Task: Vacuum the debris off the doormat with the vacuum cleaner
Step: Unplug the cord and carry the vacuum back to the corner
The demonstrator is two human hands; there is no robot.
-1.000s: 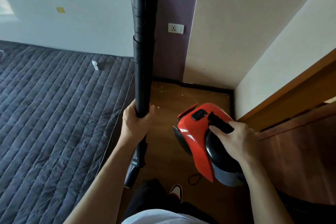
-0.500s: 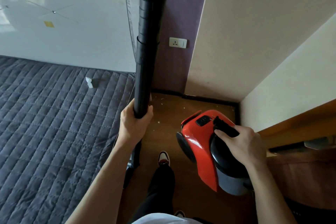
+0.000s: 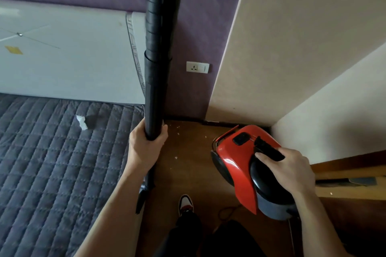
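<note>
My left hand (image 3: 144, 148) grips the black vacuum tube (image 3: 157, 69), which stands upright and runs out of the top of the view. Its lower end (image 3: 144, 194) reaches the floor beside the bed. My right hand (image 3: 286, 169) holds the black carry handle of the red and black vacuum cleaner body (image 3: 236, 165), which is near the corner of the room. Small white crumbs (image 3: 176, 157) lie scattered on the brown wooden floor between the tube and the cleaner. No doormat is in view.
A bed with a grey quilted cover (image 3: 52, 173) fills the left, with a white scrap of paper (image 3: 81, 122) on it and a white headboard (image 3: 73, 58) behind. A wall socket (image 3: 197, 67) sits on the purple wall. My shoe (image 3: 186, 203) and a wooden door frame (image 3: 344, 173) are close by.
The view has tilted up and shifted, so the bed, socket and cleaner sit lower and further right. My foot has stepped forward. Both hands keep their holds.
</note>
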